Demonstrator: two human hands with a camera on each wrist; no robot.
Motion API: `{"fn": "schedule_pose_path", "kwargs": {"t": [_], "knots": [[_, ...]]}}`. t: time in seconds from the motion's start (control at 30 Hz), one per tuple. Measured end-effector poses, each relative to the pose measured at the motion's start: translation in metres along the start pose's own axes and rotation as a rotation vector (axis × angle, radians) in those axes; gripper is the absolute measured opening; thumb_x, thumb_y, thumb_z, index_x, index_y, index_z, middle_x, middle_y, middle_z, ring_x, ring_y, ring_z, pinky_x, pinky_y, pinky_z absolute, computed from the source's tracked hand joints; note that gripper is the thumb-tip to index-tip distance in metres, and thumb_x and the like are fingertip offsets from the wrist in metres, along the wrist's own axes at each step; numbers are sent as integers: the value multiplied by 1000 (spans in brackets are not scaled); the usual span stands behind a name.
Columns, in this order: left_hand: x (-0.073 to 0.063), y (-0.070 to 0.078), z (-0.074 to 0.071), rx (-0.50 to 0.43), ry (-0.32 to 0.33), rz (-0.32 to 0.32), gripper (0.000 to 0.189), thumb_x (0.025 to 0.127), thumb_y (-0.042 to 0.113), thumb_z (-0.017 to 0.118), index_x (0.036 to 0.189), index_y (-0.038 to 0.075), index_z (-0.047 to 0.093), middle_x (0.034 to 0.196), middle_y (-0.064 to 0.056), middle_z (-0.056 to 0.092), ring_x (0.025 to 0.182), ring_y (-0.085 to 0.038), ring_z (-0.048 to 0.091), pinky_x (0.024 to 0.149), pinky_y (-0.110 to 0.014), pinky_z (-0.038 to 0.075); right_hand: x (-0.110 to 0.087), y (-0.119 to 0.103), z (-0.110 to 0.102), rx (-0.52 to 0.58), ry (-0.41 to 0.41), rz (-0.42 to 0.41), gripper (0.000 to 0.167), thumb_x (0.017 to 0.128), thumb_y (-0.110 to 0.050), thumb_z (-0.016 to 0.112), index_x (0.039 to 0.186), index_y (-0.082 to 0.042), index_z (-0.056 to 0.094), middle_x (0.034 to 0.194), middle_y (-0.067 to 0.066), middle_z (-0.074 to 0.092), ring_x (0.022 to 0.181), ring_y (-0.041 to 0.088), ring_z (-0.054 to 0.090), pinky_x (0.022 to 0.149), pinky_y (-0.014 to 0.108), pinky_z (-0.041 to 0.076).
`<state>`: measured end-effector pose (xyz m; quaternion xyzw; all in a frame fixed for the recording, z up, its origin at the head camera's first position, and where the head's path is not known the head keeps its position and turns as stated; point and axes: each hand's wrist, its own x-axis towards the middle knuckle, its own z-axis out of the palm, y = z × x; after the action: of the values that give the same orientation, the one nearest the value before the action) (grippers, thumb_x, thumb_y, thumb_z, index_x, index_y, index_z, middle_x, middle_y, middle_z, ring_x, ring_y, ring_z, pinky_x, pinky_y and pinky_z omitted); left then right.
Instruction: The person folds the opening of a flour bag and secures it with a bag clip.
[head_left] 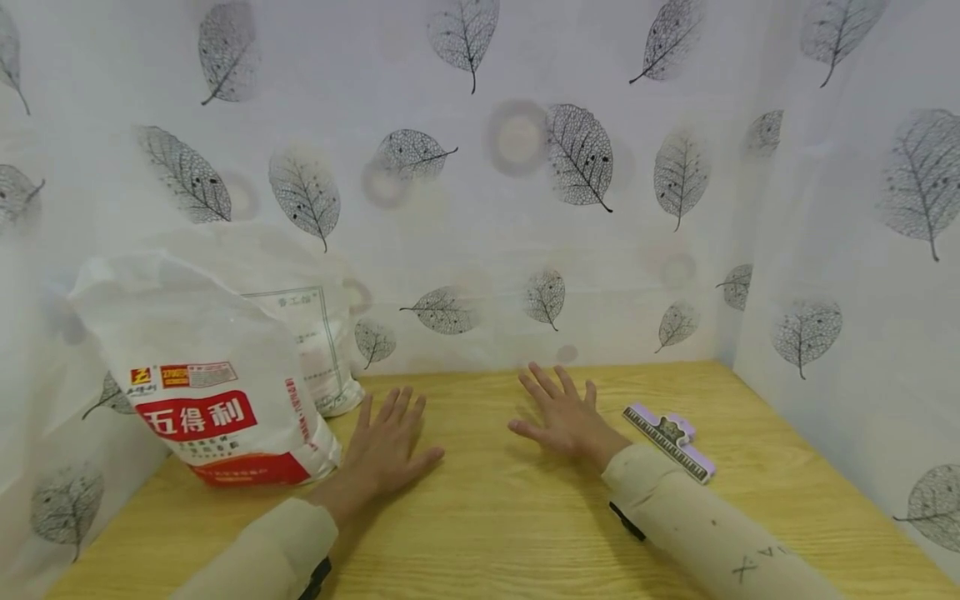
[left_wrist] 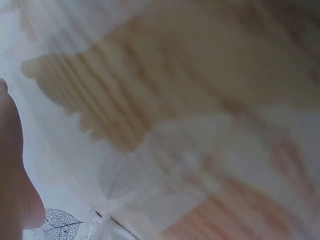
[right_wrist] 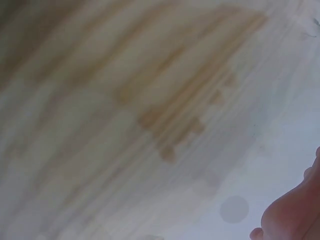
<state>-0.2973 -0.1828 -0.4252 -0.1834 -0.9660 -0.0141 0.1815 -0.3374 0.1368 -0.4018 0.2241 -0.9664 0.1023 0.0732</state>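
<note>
In the head view my left hand (head_left: 384,446) is over the wooden table with its fingers straight and spread, close beside the white flour bag (head_left: 217,375). My right hand (head_left: 566,421) is likewise spread out, palm down, right of the middle. Neither hand holds anything. Just right of the right wrist lies a purple clip (head_left: 670,442) with a piano-key pattern and a small bear figure. The left wrist view shows part of the left hand (left_wrist: 17,175) at its left edge; the right wrist view has part of the right hand (right_wrist: 295,210) at the lower right.
Behind the flour bag stands a second white bag (head_left: 318,342), partly hidden. The yellowish wooden table (head_left: 465,517) reaches back to a white leaf-patterned curtain (head_left: 480,217), which also runs along both sides.
</note>
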Motion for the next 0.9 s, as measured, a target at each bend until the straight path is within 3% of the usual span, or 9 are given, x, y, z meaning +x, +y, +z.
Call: {"fn": "schedule_pose_path", "kwargs": {"t": [0.3, 0.67, 0.9], "knots": [[-1, 4, -2, 21, 34, 10, 88, 91, 70, 51, 154, 10, 37, 161, -17, 31, 151, -35, 25, 119, -63, 5, 3, -3, 0, 6, 24, -15, 89, 91, -78, 38, 161, -29, 15, 169, -2, 7, 153, 42, 7, 105, 82, 8], [-8, 4, -11, 36, -1, -8, 87, 92, 66, 53, 155, 10, 34, 163, -16, 25, 152, -35, 21, 120, -61, -2, 6, -16, 2, 26, 18, -38, 88, 91, -77, 40, 161, -28, 17, 169, 0, 8, 153, 42, 8, 105, 82, 7], [-10, -2, -10, 122, 31, 8, 88, 91, 69, 51, 155, 10, 36, 163, -16, 27, 150, -35, 26, 120, -62, 4, 12, -22, 5, 25, 6, -50, 88, 92, -76, 40, 161, -27, 17, 169, 1, 8, 154, 39, 4, 106, 81, 6]]}}
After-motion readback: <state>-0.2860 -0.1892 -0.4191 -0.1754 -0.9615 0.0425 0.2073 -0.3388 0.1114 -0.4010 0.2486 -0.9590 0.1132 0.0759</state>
